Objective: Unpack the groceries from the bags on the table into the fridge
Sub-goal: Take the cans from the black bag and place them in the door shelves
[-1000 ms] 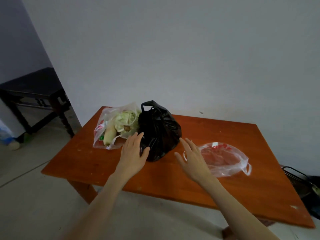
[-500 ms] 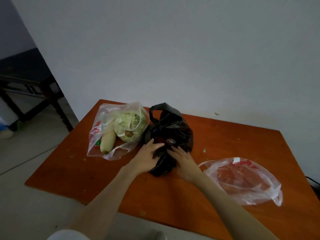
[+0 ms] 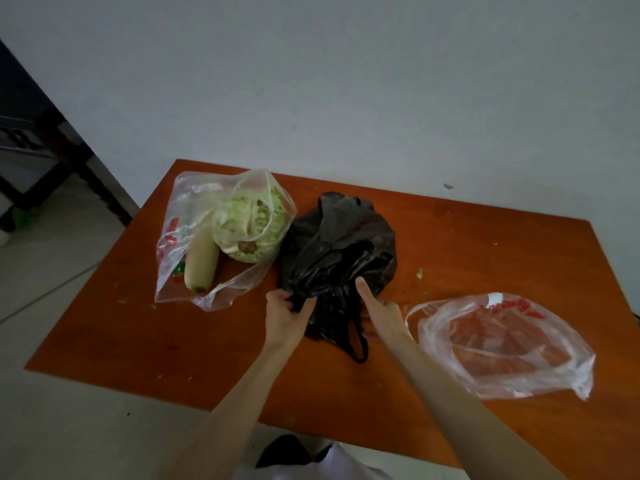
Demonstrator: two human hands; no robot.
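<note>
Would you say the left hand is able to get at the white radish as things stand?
Probably yes: the left hand grips the black bag, but the radish lies close by, its clear bag seemingly open toward it.

Black bag [image 3: 337, 251], orange-brown table [image 3: 467, 244], pale green cabbage [image 3: 249, 223], white radish [image 3: 201, 261]

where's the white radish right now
In the head view the long white radish lies inside the clear plastic bag at the left of the orange wooden table, beside the green cabbage, left of the black plastic bag.

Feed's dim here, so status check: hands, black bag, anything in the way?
Left hand pinches black bag edge. Right hand grips its other side. Bag on table, contents hidden. Clear bags flank it; nothing blocking.
</note>
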